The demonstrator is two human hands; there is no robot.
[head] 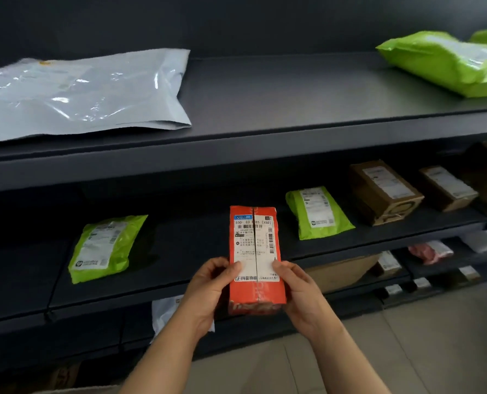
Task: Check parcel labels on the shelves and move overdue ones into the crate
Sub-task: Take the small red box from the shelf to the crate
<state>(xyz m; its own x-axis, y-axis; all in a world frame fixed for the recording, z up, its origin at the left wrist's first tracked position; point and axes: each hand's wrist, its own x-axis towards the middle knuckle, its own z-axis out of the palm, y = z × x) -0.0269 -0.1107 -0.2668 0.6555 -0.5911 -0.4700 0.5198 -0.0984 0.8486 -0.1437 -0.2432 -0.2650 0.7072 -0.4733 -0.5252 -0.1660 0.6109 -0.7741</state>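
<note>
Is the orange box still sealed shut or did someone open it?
Shut, it seems: the orange box has its label lying flat across the closed centre seam.

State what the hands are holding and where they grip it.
Both hands hold the orange parcel upright by its lower part: the left hand on its left side, the right hand on its right side, label facing the camera.

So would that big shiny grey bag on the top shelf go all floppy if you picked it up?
Probably. The grey bag lies flat and wrinkled on the top shelf, so it likely sags. Its glossy plastic looks slippery. It seems thin, so perhaps light.
</note>
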